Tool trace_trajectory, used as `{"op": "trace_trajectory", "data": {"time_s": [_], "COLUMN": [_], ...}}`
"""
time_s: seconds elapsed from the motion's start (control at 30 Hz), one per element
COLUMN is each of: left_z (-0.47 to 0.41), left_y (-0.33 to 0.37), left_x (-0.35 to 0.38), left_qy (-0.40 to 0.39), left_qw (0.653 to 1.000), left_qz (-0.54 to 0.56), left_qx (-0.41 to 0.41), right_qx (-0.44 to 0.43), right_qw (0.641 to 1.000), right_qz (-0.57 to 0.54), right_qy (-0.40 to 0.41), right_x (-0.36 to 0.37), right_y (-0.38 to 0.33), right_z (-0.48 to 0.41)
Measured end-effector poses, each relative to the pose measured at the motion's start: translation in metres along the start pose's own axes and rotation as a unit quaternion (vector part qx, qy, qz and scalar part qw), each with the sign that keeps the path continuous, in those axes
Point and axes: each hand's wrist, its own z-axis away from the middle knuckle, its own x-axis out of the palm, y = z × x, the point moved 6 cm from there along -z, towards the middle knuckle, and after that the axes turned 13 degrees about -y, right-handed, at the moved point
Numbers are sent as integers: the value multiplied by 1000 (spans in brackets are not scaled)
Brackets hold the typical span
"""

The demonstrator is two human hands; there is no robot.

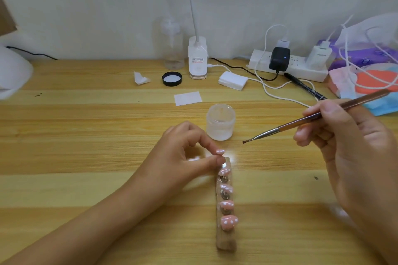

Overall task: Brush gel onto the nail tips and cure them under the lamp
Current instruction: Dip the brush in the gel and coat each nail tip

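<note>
A clear holder strip [226, 241] lies on the wooden desk [86, 178] and carries several pink nail tips with white dots [228, 222]. My left hand [183, 157] pinches one pink nail tip [220, 152] between thumb and forefinger at the strip's far end. My right hand [349, 146] grips a brown gel brush [301, 121], bristles pointing left and hovering between the strip and an open frosted gel jar [220, 121]. A white curing lamp [10, 71] sits at the far left edge, partly out of view.
The jar's black lid [171, 78], a white pad stack [233, 80], a loose wipe [187, 98], a clear pump bottle [173, 45] and a white desk-lamp base [198, 60] stand behind. A power strip [288, 64] with cables, a black pen [303, 86] and bags fill the back right.
</note>
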Motion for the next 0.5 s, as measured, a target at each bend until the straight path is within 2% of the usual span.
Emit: {"op": "trace_trajectory", "data": {"time_s": [0.3, 0.37, 0.5], "left_z": [-1, 0, 1], "left_y": [2, 2, 1], "left_x": [6, 4, 6], "left_qy": [-12, -41, -147], "left_qw": [999, 998, 985], "left_qz": [-36, -54, -84], "left_qx": [11, 16, 29], "right_qx": [1, 3, 6], "right_qw": [1000, 1000, 1000], "right_qz": [2, 1, 7], "right_qy": [-7, -4, -4], "right_x": [2, 1, -1], "right_y": [-1, 0, 1], "right_z": [-1, -1, -2]}}
